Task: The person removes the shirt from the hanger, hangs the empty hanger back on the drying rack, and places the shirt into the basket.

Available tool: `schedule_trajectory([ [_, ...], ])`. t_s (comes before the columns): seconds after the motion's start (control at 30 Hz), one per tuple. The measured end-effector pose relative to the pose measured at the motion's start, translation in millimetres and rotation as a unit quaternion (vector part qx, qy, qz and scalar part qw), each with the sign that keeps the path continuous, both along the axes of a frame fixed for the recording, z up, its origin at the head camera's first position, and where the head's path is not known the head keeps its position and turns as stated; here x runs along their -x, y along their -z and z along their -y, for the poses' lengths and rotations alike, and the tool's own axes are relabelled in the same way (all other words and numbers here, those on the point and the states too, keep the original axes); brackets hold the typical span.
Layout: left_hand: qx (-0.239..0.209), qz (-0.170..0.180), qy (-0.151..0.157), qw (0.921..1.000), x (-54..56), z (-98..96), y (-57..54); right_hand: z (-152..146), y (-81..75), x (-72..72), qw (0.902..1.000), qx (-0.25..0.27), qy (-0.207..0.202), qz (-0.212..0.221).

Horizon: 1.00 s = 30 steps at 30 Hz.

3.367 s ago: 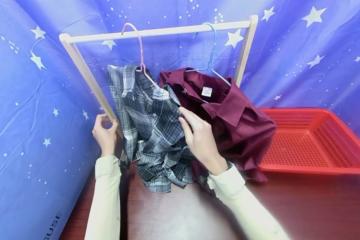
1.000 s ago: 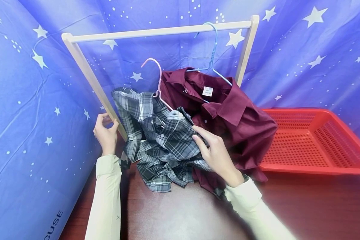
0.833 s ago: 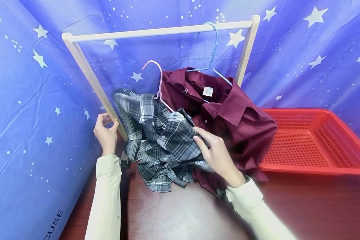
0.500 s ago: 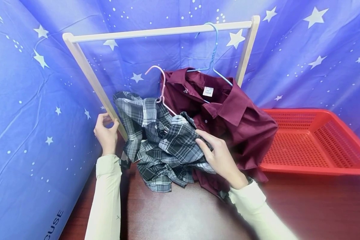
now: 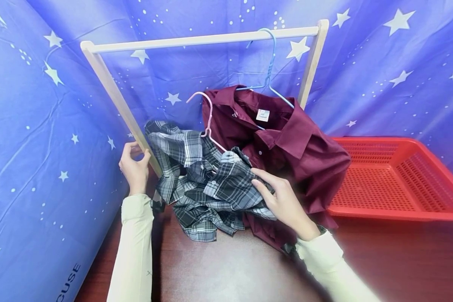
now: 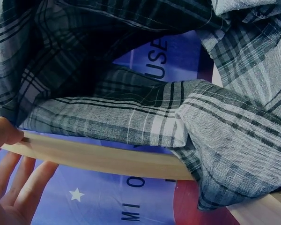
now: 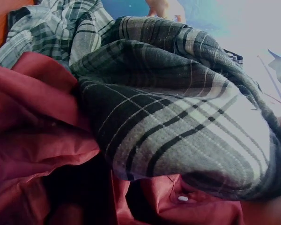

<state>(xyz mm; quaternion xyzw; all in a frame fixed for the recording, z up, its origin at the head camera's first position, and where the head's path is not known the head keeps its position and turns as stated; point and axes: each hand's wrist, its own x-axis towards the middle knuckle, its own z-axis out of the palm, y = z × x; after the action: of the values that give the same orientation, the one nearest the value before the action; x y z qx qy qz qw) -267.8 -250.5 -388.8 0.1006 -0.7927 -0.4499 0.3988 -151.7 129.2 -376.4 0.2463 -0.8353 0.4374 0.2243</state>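
We had the left hand on the left post of the wooden rack, thumb on one side and fingers on the other, bent round it in a light hold; the right hand pinched the plaid shirt at one shoulder, thumb and forefinger closed on the cloth; its other fingers we couldn't make out. We found that shirt below the rail, slumped and tilted, its lower folds bunched on the table; the pink hanger sat in its collar, hook free and well under the rail; in the left wrist view we saw plaid cloth lying across the post.

We had the maroon shirt just beside it, partly behind the plaid one; it hung from the rail on the blue hanger, collar spread, white label showing inside; in the right wrist view we saw plaid cloth overlapping it. We noted the red basket at the right, just beyond the maroon shirt; behind everything we had the blue star-printed curtain.
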Motion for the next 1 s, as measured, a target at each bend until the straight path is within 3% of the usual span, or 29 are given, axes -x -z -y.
schedule_trajectory([
  [1.0, -0.002, 0.005, 0.001, 1.0, 1.9, 1.5, -0.1, -30, 19.3, -10.7, 0.9973, -0.032, -0.02, 0.063],
])
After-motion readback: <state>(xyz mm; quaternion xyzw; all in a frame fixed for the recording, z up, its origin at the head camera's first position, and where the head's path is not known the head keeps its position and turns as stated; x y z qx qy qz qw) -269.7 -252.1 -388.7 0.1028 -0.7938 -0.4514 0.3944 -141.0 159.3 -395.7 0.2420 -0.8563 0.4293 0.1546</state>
